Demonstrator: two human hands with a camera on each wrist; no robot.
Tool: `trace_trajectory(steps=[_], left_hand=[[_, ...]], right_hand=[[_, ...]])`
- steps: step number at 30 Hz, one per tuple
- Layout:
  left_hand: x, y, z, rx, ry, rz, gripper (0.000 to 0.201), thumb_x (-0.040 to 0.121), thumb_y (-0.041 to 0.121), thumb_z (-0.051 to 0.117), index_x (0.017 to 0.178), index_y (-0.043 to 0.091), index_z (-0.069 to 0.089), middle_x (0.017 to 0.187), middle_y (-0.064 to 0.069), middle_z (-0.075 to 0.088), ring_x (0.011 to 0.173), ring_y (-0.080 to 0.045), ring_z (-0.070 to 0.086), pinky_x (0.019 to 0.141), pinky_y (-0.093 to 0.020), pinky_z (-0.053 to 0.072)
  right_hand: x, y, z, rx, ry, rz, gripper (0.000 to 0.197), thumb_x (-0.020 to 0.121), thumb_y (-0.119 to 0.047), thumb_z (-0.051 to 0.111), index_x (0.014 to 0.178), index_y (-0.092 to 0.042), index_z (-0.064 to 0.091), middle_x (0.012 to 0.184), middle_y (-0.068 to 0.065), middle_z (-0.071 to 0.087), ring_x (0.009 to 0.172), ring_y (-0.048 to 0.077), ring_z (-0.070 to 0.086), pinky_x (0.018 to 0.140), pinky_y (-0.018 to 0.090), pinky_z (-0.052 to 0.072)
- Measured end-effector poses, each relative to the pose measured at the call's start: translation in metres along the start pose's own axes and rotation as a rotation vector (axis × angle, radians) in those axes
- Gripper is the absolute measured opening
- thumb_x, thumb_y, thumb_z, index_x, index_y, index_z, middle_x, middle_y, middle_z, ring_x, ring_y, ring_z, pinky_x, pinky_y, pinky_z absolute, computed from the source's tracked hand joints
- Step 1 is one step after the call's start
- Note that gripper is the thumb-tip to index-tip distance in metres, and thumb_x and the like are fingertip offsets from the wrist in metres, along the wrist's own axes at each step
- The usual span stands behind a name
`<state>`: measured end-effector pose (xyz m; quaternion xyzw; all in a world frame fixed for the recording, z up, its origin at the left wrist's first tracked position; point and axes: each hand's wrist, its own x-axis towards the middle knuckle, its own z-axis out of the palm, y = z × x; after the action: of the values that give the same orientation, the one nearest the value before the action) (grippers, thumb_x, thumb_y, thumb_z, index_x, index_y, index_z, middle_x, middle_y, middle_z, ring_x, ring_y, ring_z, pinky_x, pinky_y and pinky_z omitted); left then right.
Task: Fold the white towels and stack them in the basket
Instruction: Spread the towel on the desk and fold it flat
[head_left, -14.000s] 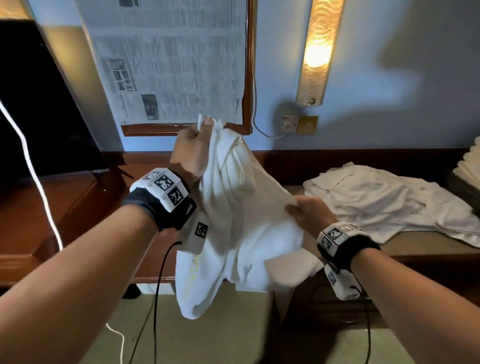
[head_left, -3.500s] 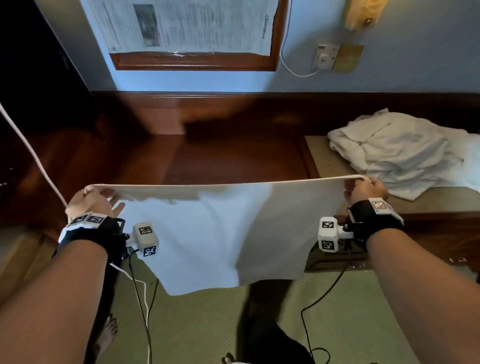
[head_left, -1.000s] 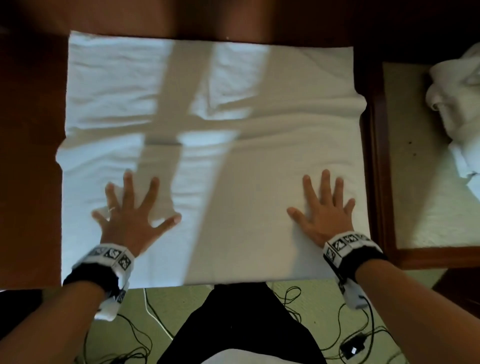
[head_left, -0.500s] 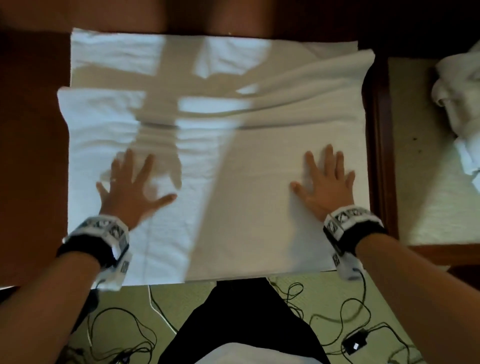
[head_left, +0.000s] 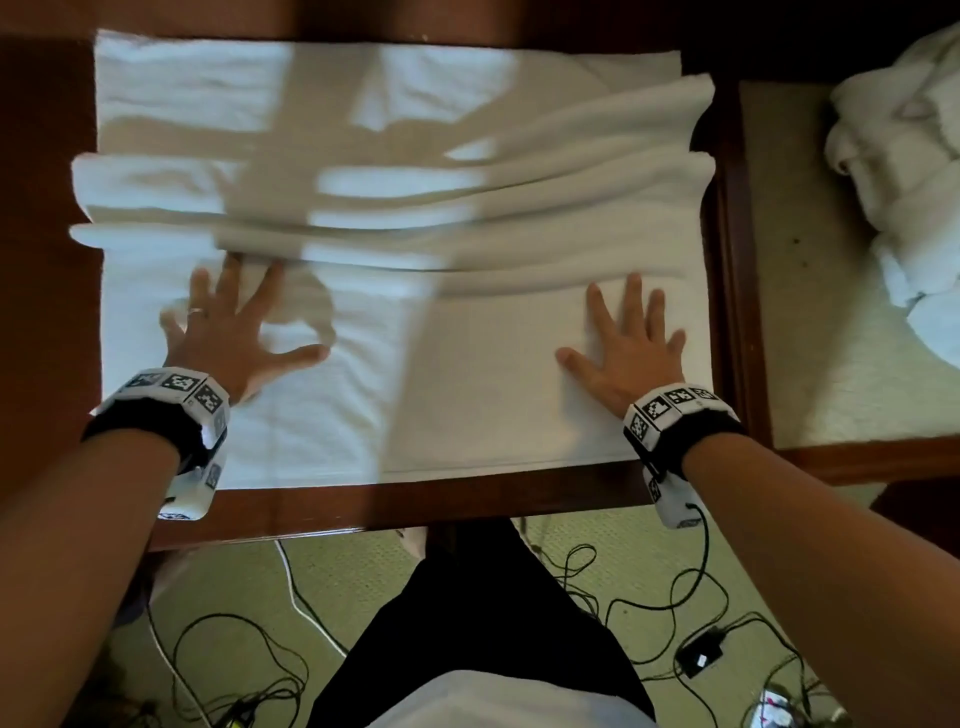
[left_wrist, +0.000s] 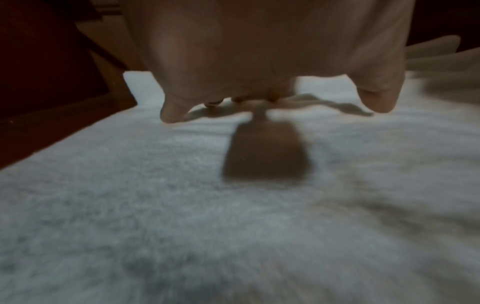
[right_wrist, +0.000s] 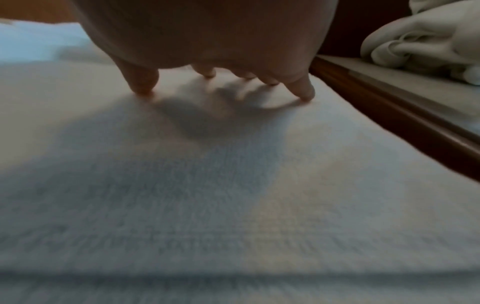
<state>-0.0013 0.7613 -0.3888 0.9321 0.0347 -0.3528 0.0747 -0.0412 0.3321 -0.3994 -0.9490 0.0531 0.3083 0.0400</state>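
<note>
A white towel (head_left: 467, 395) lies spread over the dark wooden table (head_left: 41, 260), bunched into long ridges (head_left: 467, 208) across its middle. My left hand (head_left: 234, 332) presses flat on the towel's left half, fingers spread, fingertips at the nearest ridge. My right hand (head_left: 626, 343) presses flat on the right half, fingers straight. The left wrist view shows my left hand (left_wrist: 259, 61) over the towel (left_wrist: 182, 205). The right wrist view shows my right hand (right_wrist: 207, 51) with fingertips (right_wrist: 303, 94) touching the towel (right_wrist: 233, 185). No basket is in view.
A heap of crumpled white towels (head_left: 904, 171) lies on a pale-topped side unit (head_left: 831, 389) to the right, also the heap (right_wrist: 420, 41) in the right wrist view. Cables (head_left: 649, 597) trail over the green carpet below the table's front edge (head_left: 363, 514).
Both flat hands have slid away from me across the towel, pushing the cloth ahead of them into deeper ridges. The towel's near edge has drawn back from the table's front edge.
</note>
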Motion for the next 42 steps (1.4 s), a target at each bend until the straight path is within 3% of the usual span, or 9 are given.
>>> trace_trajectory(steps=[9, 15, 17, 20, 24, 28, 32, 37, 42], left_hand=[[-0.104, -0.041, 0.118, 0.185, 0.080, 0.195, 0.111, 0.072, 0.097, 0.014, 0.158, 0.033, -0.012, 0.164, -0.003, -0.026, 0.153, -0.034, -0.012, 0.117, -0.063, 0.004], [-0.126, -0.052, 0.145, 0.226, 0.174, 0.226, 0.126, 0.061, 0.105, 0.026, 0.159, 0.034, -0.009, 0.165, -0.004, -0.024, 0.152, -0.029, -0.021, 0.113, -0.047, -0.024], [-0.128, -0.052, 0.150, 0.226, 0.212, 0.237, 0.115, 0.069, 0.097, 0.031, 0.159, 0.036, -0.006, 0.166, -0.003, -0.021, 0.153, -0.036, -0.009, 0.116, -0.057, -0.011], [-0.137, -0.050, 0.153, 0.246, 0.268, 0.242, 0.104, 0.080, 0.068, 0.063, 0.160, 0.034, 0.006, 0.168, -0.005, -0.006, 0.151, -0.039, 0.013, 0.111, -0.068, 0.023], [-0.155, -0.046, 0.155, 0.266, 0.292, 0.257, 0.083, 0.084, 0.030, 0.074, 0.156, 0.025, 0.033, 0.162, -0.013, 0.025, 0.141, -0.045, 0.038, 0.098, -0.069, 0.041], [-0.163, -0.053, 0.146, 0.298, 0.236, 0.255, 0.066, 0.092, 0.026, 0.066, 0.152, 0.025, 0.040, 0.160, -0.008, 0.033, 0.137, -0.041, 0.046, 0.098, -0.066, 0.044], [-0.168, -0.049, 0.120, 0.342, 0.155, 0.127, 0.059, 0.100, 0.024, 0.050, 0.155, 0.032, 0.031, 0.167, -0.002, 0.018, 0.146, -0.031, 0.035, 0.112, -0.054, 0.036], [-0.179, -0.037, 0.089, 0.329, -0.076, 0.023, 0.042, 0.096, 0.014, 0.046, 0.131, 0.033, 0.058, 0.144, 0.001, 0.054, 0.124, -0.023, 0.058, 0.099, -0.036, 0.050], [-0.194, -0.036, 0.067, 0.308, -0.190, 0.045, 0.021, 0.094, 0.006, 0.040, 0.083, 0.017, 0.054, 0.094, -0.010, 0.065, 0.080, -0.023, 0.059, 0.066, -0.028, 0.036]], right_hand=[[-0.111, 0.053, 0.070, -0.012, 0.042, -0.046, 0.070, 0.097, -0.066, 0.015, 0.155, -0.037, -0.012, 0.163, 0.006, -0.022, 0.151, 0.026, -0.013, 0.120, 0.057, 0.016], [-0.119, 0.042, 0.079, -0.116, 0.130, -0.273, 0.094, 0.086, -0.082, 0.026, 0.154, -0.035, -0.017, 0.160, 0.007, -0.031, 0.149, 0.032, -0.021, 0.120, 0.054, -0.002], [-0.122, 0.033, 0.087, -0.196, 0.107, -0.344, 0.102, 0.085, -0.079, 0.040, 0.155, -0.033, -0.017, 0.159, 0.011, -0.032, 0.148, 0.036, -0.022, 0.120, 0.059, 0.004], [-0.124, 0.028, 0.103, -0.198, 0.131, -0.283, 0.110, 0.084, -0.037, 0.069, 0.156, -0.030, -0.014, 0.160, 0.018, -0.026, 0.148, 0.041, -0.017, 0.120, 0.059, 0.010], [-0.139, 0.030, 0.114, -0.193, 0.221, -0.283, 0.104, 0.071, 0.006, 0.066, 0.158, -0.021, 0.016, 0.161, 0.026, 0.011, 0.147, 0.047, 0.014, 0.113, 0.057, 0.029], [-0.145, 0.041, 0.104, -0.124, 0.227, -0.314, 0.074, 0.073, 0.011, 0.062, 0.143, -0.008, 0.047, 0.152, 0.023, 0.039, 0.138, 0.045, 0.039, 0.102, 0.057, 0.046], [-0.149, 0.040, 0.066, -0.161, 0.141, -0.216, 0.049, 0.089, -0.003, 0.051, 0.138, -0.008, 0.050, 0.154, 0.015, 0.038, 0.142, 0.035, 0.035, 0.113, 0.044, 0.033], [-0.151, 0.025, 0.022, -0.225, -0.093, -0.059, 0.020, 0.091, -0.017, 0.056, 0.109, -0.013, 0.064, 0.112, 0.010, 0.067, 0.105, 0.030, 0.064, 0.083, 0.034, 0.051], [-0.155, 0.028, 0.015, -0.156, -0.263, 0.006, 0.026, 0.089, -0.012, 0.055, 0.064, -0.018, 0.052, 0.077, 0.002, 0.057, 0.095, 0.028, 0.066, 0.073, 0.026, 0.042]])
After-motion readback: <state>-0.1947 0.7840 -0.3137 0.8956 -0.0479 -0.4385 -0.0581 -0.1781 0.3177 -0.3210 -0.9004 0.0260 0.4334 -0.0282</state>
